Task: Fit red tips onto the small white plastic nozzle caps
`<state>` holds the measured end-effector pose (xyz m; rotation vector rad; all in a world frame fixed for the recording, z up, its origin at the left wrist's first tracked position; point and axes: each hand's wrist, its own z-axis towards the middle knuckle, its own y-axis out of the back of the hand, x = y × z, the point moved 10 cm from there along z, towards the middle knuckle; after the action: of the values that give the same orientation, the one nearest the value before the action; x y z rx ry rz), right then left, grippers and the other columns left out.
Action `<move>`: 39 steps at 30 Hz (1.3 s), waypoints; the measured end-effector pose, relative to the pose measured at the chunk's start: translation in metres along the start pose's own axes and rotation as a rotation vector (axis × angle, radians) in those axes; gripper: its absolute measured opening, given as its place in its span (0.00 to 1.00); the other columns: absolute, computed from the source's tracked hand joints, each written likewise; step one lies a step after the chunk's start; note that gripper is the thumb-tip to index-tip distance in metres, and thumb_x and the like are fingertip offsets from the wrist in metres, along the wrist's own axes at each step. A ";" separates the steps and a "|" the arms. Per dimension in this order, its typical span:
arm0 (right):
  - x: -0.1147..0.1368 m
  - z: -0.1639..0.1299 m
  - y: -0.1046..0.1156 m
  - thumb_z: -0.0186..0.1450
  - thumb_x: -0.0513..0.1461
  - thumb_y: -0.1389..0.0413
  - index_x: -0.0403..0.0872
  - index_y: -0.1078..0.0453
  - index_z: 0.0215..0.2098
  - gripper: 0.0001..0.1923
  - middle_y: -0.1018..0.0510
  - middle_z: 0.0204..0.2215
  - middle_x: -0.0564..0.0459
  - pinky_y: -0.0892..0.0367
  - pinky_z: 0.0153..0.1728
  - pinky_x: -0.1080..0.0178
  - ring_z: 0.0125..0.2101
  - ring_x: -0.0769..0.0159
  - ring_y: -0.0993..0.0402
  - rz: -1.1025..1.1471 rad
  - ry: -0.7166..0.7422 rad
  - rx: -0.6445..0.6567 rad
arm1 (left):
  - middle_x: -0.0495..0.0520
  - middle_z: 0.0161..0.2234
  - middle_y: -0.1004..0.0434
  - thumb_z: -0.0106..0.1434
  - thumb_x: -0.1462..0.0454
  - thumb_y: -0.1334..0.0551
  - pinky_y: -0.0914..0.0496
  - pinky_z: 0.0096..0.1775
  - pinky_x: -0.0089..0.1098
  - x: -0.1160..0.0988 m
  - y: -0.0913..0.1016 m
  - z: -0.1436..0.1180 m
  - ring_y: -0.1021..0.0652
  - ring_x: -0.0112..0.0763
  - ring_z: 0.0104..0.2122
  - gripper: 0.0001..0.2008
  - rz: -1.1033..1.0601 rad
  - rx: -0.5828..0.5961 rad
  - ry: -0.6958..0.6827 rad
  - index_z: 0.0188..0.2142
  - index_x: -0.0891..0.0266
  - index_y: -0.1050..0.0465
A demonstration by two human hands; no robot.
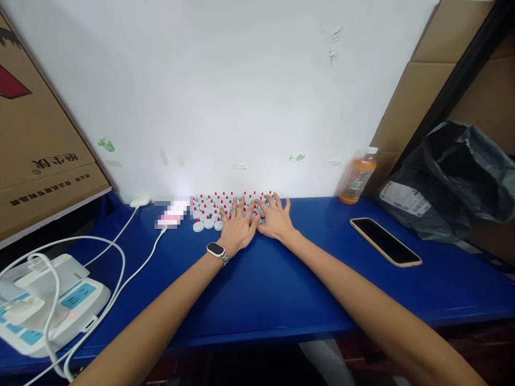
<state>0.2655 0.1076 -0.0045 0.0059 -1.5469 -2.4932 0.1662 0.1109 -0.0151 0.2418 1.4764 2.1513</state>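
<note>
Both hands, left hand (238, 228) and right hand (276, 219), flat, unclenched on white caps (209, 210); phone (385, 242), juice bottle (358, 176) at right; carton (36, 134) print unreadable.

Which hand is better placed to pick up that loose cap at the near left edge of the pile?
Probably the left hand. It lies flat on the white and red caps right beside that near-left cap, while the right hand rests farther right and would have to cross over.

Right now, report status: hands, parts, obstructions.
Left hand and right hand flat, fingers spread on the white caps with red tips. Phone and bottle off right, clear.
</note>
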 end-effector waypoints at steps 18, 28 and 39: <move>0.040 -0.035 0.035 0.67 0.42 0.49 0.48 0.28 0.36 0.09 0.26 0.40 0.47 0.45 0.47 0.53 0.45 0.56 0.35 0.171 0.101 -0.121 | 0.50 0.27 0.28 0.69 0.56 0.47 0.39 0.30 0.32 0.002 0.024 -0.058 0.28 0.33 0.27 0.15 -0.184 0.209 -0.186 0.27 0.59 0.36; 0.010 -0.020 0.031 0.67 0.45 0.48 0.46 0.27 0.47 0.16 0.28 0.47 0.41 0.46 0.48 0.50 0.48 0.50 0.38 0.055 -0.062 -0.187 | 0.48 0.26 0.27 0.69 0.53 0.46 0.41 0.29 0.30 0.009 0.020 -0.058 0.29 0.31 0.26 0.15 -0.346 0.236 -0.112 0.29 0.59 0.34; 0.009 -0.016 0.024 0.67 0.43 0.47 0.48 0.25 0.38 0.11 0.28 0.44 0.43 0.46 0.46 0.51 0.47 0.52 0.39 0.130 -0.059 -0.164 | 0.48 0.26 0.28 0.69 0.52 0.47 0.41 0.28 0.31 0.009 0.022 -0.058 0.29 0.31 0.26 0.17 -0.347 0.247 -0.094 0.29 0.59 0.34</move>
<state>0.2623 0.0812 0.0100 -0.1881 -1.3137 -2.5284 0.1274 0.0617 -0.0196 0.1564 1.5975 1.6659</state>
